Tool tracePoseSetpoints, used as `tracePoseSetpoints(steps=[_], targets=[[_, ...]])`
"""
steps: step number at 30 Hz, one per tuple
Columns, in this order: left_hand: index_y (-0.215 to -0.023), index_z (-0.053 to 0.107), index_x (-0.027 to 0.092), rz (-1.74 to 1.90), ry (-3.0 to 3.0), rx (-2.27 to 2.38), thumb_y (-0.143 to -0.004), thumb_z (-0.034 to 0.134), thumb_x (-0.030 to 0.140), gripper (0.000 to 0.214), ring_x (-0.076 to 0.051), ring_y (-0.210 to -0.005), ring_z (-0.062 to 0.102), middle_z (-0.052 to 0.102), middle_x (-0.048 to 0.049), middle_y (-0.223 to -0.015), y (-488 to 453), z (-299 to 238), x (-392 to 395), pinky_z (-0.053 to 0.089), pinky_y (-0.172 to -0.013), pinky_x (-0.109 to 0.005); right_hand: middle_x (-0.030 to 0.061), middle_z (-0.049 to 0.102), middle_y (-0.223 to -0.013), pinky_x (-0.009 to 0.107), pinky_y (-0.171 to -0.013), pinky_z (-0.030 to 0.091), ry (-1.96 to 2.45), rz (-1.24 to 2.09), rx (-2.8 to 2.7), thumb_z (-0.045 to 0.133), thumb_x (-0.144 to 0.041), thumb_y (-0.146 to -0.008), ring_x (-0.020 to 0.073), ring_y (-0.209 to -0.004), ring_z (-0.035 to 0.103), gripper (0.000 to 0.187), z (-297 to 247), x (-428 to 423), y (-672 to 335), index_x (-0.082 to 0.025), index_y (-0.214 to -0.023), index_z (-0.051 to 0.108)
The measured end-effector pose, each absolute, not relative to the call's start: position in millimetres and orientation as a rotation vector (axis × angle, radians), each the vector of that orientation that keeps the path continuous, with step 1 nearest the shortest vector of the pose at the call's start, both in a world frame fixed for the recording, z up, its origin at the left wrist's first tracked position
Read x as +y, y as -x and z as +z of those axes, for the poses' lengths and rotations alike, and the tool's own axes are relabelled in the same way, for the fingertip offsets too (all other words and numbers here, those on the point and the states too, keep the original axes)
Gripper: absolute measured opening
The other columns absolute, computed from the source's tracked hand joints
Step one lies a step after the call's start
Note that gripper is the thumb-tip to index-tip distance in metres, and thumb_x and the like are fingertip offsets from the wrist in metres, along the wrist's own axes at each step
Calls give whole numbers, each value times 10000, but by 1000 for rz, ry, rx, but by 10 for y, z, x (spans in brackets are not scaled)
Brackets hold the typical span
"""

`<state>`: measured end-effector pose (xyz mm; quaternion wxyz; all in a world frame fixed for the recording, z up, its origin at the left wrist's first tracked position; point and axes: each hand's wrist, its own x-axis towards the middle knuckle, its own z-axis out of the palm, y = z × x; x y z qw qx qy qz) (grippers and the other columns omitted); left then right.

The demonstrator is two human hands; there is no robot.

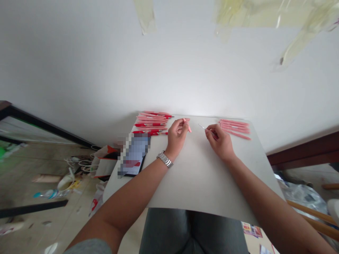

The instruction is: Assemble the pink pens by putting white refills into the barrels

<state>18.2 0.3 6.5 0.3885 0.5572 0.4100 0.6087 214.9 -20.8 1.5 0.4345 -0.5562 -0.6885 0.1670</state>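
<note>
Over the far middle of the white table (190,183), my left hand (178,135) is closed around a pink pen barrel (188,126). A second pink piece shows at its fingertips, partly hidden by the fingers. My right hand (219,141) pinches a thin, pale pen refill (201,126), its tip pointing up and left toward the left hand, with a gap between them. Just beyond the right hand lies a group of pink pens (234,125). Left of the left hand, pink pens (152,119) and red pens (149,125) lie in a stack of rows.
A phone (136,155) with a blurred screen rests at the table's left side. The white wall (185,70) rises behind the table. On the floor at left are bags (106,162) and a plastic bottle (50,194). Wooden bars (312,211) stand at right.
</note>
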Motion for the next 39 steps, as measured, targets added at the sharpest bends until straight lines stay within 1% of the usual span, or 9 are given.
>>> tracePoseSetpoints(steps=[2, 4, 7, 10, 14, 18, 27, 30, 39], targets=[[-1083, 703, 194, 1558, -1501, 1079, -1006, 631, 443, 271, -145, -816, 669, 704, -88, -1076, -178, 42, -6, 566, -777, -290, -1, 662, -739, 256, -616, 427, 1384, 417, -1707, 569, -477, -999, 142, -618, 547, 252, 19, -210, -2146, -237, -998, 643], [-1100, 718, 201, 1558, -1600, 1127, -1007, 628, 412, 247, -148, -850, 666, 673, -94, -1136, -170, 25, -7, 571, -799, -295, -5, 658, -735, 255, -620, 426, 1378, 417, -1705, 571, -467, -1000, 140, -618, 548, 241, 24, -212, -2143, -237, -996, 640], [-1172, 710, 218, 1527, -1732, 1195, -999, 640, 358, 233, -152, -860, 653, 671, -72, -1066, -154, 23, -2, 564, -847, -302, -10, 656, -732, 255, -625, 425, 1375, 412, -1700, 578, -455, -999, 136, -613, 545, 226, 29, -214, -2140, -237, -990, 636], [-1227, 668, 235, 1455, -1824, 1257, -979, 664, 305, 258, -147, -813, 636, 679, -42, -987, -142, 42, -2, 549, -818, -297, -5, 657, -727, 260, -625, 429, 1375, 416, -1697, 575, -467, -1000, 143, -615, 552, 239, 33, -216, -2138, -237, -986, 635], [-1136, 668, 241, 1351, -1944, 1325, -969, 667, 252, 167, -123, -747, 640, 678, -31, -1016, -125, 66, -16, 521, -722, -268, -9, 650, -720, 260, -621, 425, 1366, 418, -1698, 577, -466, -1000, 141, -609, 544, 234, 38, -219, -2137, -239, -983, 632], [-1030, 687, 224, 1265, -2065, 1328, -982, 632, 216, 74, -108, -724, 646, 665, -37, -1051, -104, 44, -20, 523, -716, -263, -10, 651, -725, 260, -622, 424, 1363, 415, -1703, 578, -453, -1002, 140, -608, 539, 217, 39, -222, -2138, -242, -987, 630], [-971, 691, 219, 1094, -2161, 1436, -950, 665, 191, 43, -144, -741, 663, 656, -36, -977, -78, -53, 33, 521, -715, -292, -14, 648, -720, 258, -619, 423, 1373, 429, -1701, 585, -449, -999, 139, -607, 540, 213, 22, -211, -2138, -242, -983, 633], [-959, 690, 218, 1092, -2168, 1436, -940, 675, 189, 38, -153, -756, 660, 649, -38, -963, -76, -53, 40, 521, -719, -295, -14, 649, -724, 260, -626, 425, 1373, 426, -1711, 581, -448, -1002, 140, -613, 544, 212, 16, -209, -2139, -243, -989, 634], [-945, 681, 216, 1125, -2129, 1432, -918, 713, 206, 43, -132, -683, 601, 635, -36, -965, -81, -32, 27, 502, -686, -289, -3, 662, -727, 257, -619, 438, 1373, 431, -1719, 580, -469, -999, 146, -623, 556, 237, 20, -215, -2138, -241, -990, 645]])
